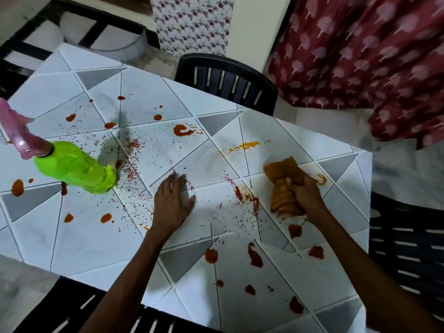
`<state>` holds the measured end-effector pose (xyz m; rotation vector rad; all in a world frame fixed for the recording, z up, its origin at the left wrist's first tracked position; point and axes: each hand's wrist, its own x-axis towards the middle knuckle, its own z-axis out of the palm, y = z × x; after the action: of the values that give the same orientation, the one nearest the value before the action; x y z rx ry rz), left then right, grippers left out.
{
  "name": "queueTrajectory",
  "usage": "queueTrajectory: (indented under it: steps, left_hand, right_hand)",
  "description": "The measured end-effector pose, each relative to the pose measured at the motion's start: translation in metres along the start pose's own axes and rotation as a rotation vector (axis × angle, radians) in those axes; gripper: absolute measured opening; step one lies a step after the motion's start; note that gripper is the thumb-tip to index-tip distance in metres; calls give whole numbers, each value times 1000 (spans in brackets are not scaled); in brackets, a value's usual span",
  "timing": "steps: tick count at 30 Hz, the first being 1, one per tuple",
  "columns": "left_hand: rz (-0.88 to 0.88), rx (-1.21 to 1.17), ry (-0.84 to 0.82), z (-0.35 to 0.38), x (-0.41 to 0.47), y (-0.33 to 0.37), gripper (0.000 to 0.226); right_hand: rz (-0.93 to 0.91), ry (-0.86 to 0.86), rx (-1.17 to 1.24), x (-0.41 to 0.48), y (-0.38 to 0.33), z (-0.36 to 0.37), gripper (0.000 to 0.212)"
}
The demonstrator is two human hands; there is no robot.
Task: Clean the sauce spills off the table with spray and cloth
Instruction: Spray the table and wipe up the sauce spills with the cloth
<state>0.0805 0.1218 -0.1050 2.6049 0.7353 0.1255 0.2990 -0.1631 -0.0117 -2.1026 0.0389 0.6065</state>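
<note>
Cloth (281, 169) in right grip (307, 193)

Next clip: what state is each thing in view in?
Table: spattered, unwiped.
Sauce: blots and specks across the table.
Spray bottle: standing, unheld.
Cloth: bunched, on the table.
Right hand: grips the cloth.
Left hand: open, flat on the table.
</note>
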Motion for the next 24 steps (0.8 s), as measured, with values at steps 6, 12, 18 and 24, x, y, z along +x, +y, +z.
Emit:
queueTrajectory:
  steps: [6,12,18,24]
  left_hand:
    - [-18,12,-38,0,-2,-2,75]
    - [-10,2,-6,-3,0,-5,67]
    - [-25,-23,28,-11,0,-23,66]
    - [-37,-45,39,-11,-4,-25,65]
  right_hand:
    - [80,104,-111,12,35,24,34]
    - [-36,-76,-31,1,-26,128,36]
    - [-121,-378,-44,-27,-72,208,33]
    - [-58,-481,54,-37,-68,194,30]
